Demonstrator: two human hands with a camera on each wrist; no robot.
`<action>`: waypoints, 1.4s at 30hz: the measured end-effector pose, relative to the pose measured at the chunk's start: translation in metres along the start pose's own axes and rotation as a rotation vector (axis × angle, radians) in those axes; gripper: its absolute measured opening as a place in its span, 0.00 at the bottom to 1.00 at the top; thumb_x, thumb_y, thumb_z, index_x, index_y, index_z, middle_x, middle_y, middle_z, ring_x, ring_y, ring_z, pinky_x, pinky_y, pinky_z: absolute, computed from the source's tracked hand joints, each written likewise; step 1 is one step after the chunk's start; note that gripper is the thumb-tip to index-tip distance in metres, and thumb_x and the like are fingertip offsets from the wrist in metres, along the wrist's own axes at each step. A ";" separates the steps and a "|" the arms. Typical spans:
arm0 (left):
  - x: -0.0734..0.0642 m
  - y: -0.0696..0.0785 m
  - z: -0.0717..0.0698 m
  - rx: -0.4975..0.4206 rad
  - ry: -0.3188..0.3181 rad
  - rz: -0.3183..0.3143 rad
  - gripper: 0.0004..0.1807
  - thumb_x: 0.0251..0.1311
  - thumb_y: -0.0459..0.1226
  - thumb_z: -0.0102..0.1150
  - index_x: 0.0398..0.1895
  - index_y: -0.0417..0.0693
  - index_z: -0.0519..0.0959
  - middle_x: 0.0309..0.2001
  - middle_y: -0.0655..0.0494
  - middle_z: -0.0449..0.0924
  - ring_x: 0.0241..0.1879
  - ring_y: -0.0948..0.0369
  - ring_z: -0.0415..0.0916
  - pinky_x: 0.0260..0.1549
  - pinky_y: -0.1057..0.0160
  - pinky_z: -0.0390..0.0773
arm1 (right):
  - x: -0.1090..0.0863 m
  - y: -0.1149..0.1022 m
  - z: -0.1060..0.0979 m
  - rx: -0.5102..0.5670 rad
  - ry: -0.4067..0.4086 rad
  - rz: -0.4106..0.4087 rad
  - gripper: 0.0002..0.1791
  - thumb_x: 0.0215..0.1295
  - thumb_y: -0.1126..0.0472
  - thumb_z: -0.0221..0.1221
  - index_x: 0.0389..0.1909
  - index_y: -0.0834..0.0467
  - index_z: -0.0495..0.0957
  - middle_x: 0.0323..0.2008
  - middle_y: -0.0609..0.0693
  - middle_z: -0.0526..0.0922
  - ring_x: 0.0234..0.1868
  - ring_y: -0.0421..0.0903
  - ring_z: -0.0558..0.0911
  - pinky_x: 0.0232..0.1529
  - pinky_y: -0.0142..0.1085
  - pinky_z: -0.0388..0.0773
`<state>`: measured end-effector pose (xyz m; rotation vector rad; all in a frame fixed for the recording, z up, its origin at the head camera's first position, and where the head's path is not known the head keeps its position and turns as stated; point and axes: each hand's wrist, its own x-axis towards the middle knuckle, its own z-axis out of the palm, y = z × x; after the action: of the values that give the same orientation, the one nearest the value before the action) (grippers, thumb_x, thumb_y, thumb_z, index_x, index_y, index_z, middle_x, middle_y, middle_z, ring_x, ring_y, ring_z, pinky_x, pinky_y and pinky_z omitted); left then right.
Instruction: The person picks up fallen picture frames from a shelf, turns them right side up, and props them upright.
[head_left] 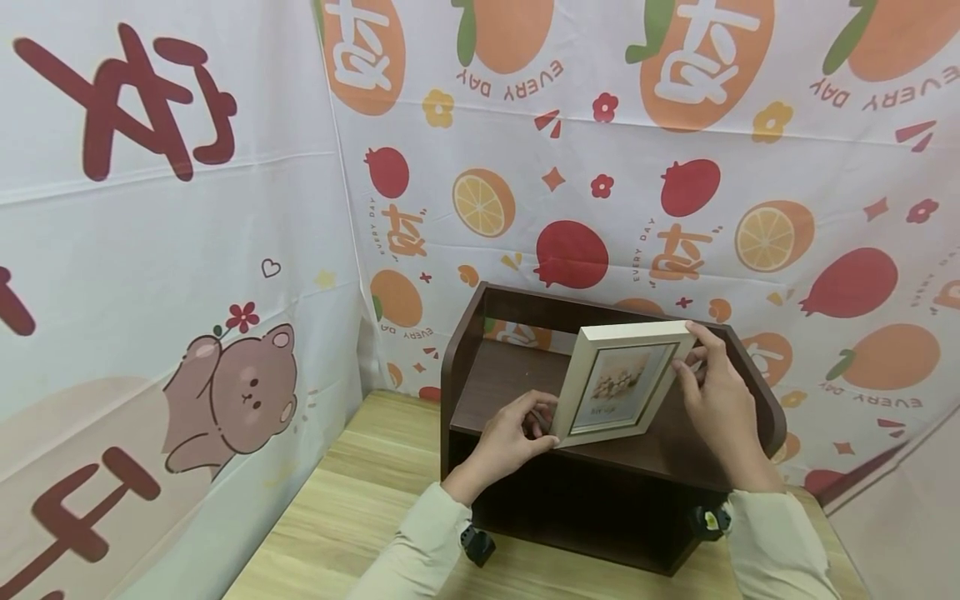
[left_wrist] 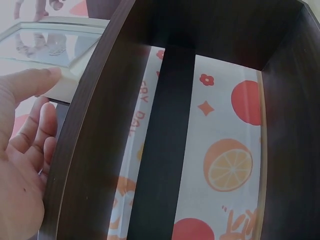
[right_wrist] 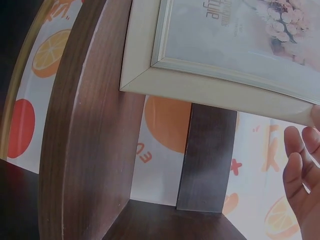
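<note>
A cream picture frame [head_left: 637,379] with a flower print behind its glass stands tilted over the upper board of a dark brown shelf unit [head_left: 498,383]. My left hand [head_left: 516,432] holds its lower left corner; in the left wrist view the thumb [left_wrist: 37,82] lies on the frame's front and the other fingers curl below. At the upper right corner, my right hand [head_left: 718,404] grips the edge, one finger on top and the thumb at the side. The right wrist view shows the frame's border [right_wrist: 200,92] above the board, with only part of the right hand [right_wrist: 305,175] visible.
The shelf unit has raised side panels [head_left: 465,354], a back rail [head_left: 532,308] and a dark lower compartment [head_left: 577,508]. It stands on a light wood-grain table [head_left: 322,517]. Printed cloth [head_left: 420,167] hangs behind, and another cloth [head_left: 300,217] hangs at the left.
</note>
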<state>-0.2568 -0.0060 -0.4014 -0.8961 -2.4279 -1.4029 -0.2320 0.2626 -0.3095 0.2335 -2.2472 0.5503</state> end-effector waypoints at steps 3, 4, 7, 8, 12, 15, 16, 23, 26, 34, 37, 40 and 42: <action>0.000 -0.001 0.000 0.002 -0.002 -0.005 0.23 0.56 0.37 0.68 0.55 0.55 0.74 0.40 0.59 0.79 0.30 0.70 0.72 0.30 0.71 0.72 | 0.000 -0.001 -0.001 0.002 -0.008 0.007 0.32 0.66 0.67 0.58 0.67 0.49 0.58 0.36 0.55 0.78 0.26 0.48 0.74 0.20 0.37 0.62; 0.000 -0.001 0.000 0.004 -0.004 -0.007 0.23 0.56 0.37 0.68 0.55 0.56 0.74 0.41 0.59 0.79 0.30 0.70 0.72 0.30 0.71 0.72 | 0.000 -0.001 -0.002 -0.001 -0.008 0.006 0.32 0.66 0.66 0.59 0.67 0.49 0.59 0.36 0.55 0.78 0.26 0.47 0.74 0.21 0.37 0.62; 0.000 -0.003 0.001 0.007 -0.010 -0.009 0.23 0.56 0.38 0.68 0.55 0.56 0.74 0.41 0.59 0.79 0.30 0.70 0.72 0.30 0.71 0.72 | 0.001 -0.003 -0.005 -0.020 -0.002 -0.012 0.31 0.66 0.66 0.59 0.67 0.49 0.61 0.35 0.54 0.78 0.26 0.47 0.74 0.21 0.36 0.62; 0.000 -0.003 0.001 0.006 -0.012 -0.013 0.23 0.56 0.39 0.68 0.55 0.56 0.74 0.41 0.59 0.79 0.30 0.71 0.72 0.30 0.71 0.72 | 0.002 -0.005 -0.006 -0.028 0.003 -0.022 0.30 0.66 0.65 0.59 0.67 0.49 0.63 0.35 0.54 0.78 0.26 0.47 0.74 0.21 0.36 0.62; 0.000 -0.004 0.000 -0.007 -0.022 -0.030 0.23 0.57 0.40 0.68 0.55 0.56 0.75 0.42 0.58 0.80 0.30 0.71 0.71 0.31 0.71 0.72 | 0.005 -0.017 -0.010 -0.036 0.011 -0.058 0.26 0.67 0.64 0.57 0.65 0.52 0.67 0.35 0.55 0.79 0.27 0.49 0.76 0.21 0.38 0.65; 0.000 -0.004 -0.003 -0.015 -0.031 -0.044 0.22 0.57 0.41 0.67 0.55 0.56 0.75 0.42 0.58 0.80 0.31 0.70 0.72 0.32 0.70 0.72 | 0.006 -0.032 -0.011 -0.016 -0.008 -0.077 0.24 0.69 0.63 0.56 0.65 0.53 0.69 0.35 0.55 0.80 0.29 0.50 0.79 0.23 0.42 0.68; -0.001 -0.004 -0.004 -0.017 -0.034 -0.048 0.22 0.57 0.41 0.67 0.55 0.56 0.75 0.42 0.59 0.80 0.31 0.70 0.72 0.32 0.70 0.72 | 0.006 -0.038 -0.010 -0.012 -0.017 -0.081 0.23 0.69 0.62 0.56 0.65 0.54 0.69 0.35 0.55 0.80 0.29 0.50 0.79 0.23 0.42 0.69; -0.002 -0.002 -0.005 -0.011 -0.040 -0.048 0.22 0.57 0.41 0.67 0.55 0.56 0.76 0.42 0.59 0.80 0.32 0.70 0.73 0.33 0.70 0.73 | 0.002 -0.069 -0.002 -0.031 -0.057 -0.159 0.26 0.66 0.56 0.61 0.64 0.55 0.69 0.30 0.50 0.79 0.23 0.43 0.76 0.18 0.33 0.64; -0.002 -0.001 -0.005 -0.015 -0.035 -0.051 0.21 0.57 0.41 0.68 0.55 0.56 0.76 0.42 0.60 0.80 0.32 0.70 0.73 0.33 0.70 0.73 | 0.000 -0.077 0.002 -0.039 -0.052 -0.156 0.29 0.63 0.55 0.63 0.64 0.55 0.69 0.29 0.50 0.78 0.23 0.41 0.75 0.17 0.32 0.64; -0.002 -0.003 -0.002 -0.029 -0.020 -0.046 0.21 0.56 0.40 0.68 0.53 0.56 0.77 0.41 0.59 0.80 0.31 0.70 0.73 0.32 0.70 0.73 | -0.001 -0.087 0.009 -0.012 -0.060 -0.139 0.31 0.62 0.55 0.64 0.64 0.57 0.68 0.29 0.50 0.78 0.21 0.41 0.75 0.17 0.32 0.63; -0.002 -0.003 -0.002 -0.030 -0.015 -0.041 0.21 0.56 0.40 0.68 0.54 0.56 0.77 0.41 0.59 0.80 0.31 0.70 0.73 0.32 0.70 0.73 | -0.001 -0.089 0.010 0.005 -0.062 -0.134 0.31 0.62 0.56 0.64 0.64 0.59 0.67 0.29 0.51 0.78 0.21 0.41 0.75 0.16 0.31 0.62; -0.002 -0.003 -0.001 -0.022 -0.004 -0.035 0.21 0.56 0.40 0.68 0.53 0.56 0.77 0.40 0.59 0.80 0.31 0.70 0.73 0.32 0.70 0.73 | -0.002 -0.089 0.012 0.020 -0.045 -0.126 0.30 0.61 0.56 0.65 0.63 0.59 0.68 0.28 0.51 0.78 0.21 0.42 0.76 0.17 0.32 0.63; -0.002 -0.004 0.000 -0.004 0.009 -0.029 0.21 0.56 0.40 0.68 0.53 0.57 0.77 0.40 0.59 0.80 0.31 0.70 0.73 0.32 0.70 0.73 | -0.002 -0.089 0.015 0.039 -0.035 -0.110 0.30 0.61 0.56 0.65 0.63 0.58 0.67 0.28 0.50 0.78 0.22 0.42 0.77 0.18 0.33 0.65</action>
<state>-0.2575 -0.0088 -0.4054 -0.8570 -2.4418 -1.4195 -0.2110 0.1762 -0.2917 0.3871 -2.2437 0.5348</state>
